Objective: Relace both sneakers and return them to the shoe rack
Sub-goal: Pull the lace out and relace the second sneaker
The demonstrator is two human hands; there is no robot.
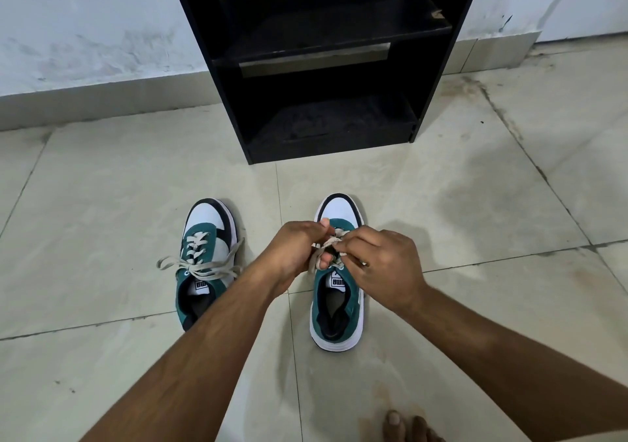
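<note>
Tiled floor [475,186]: left hand [292,251], right hand [380,265] pinch lace [324,249] over right sneaker [336,305].

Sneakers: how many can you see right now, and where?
2, both on the floor before the rack: the left sneaker, laced with loose ends, and the right sneaker, under both hands. None on visible shelves.
</note>
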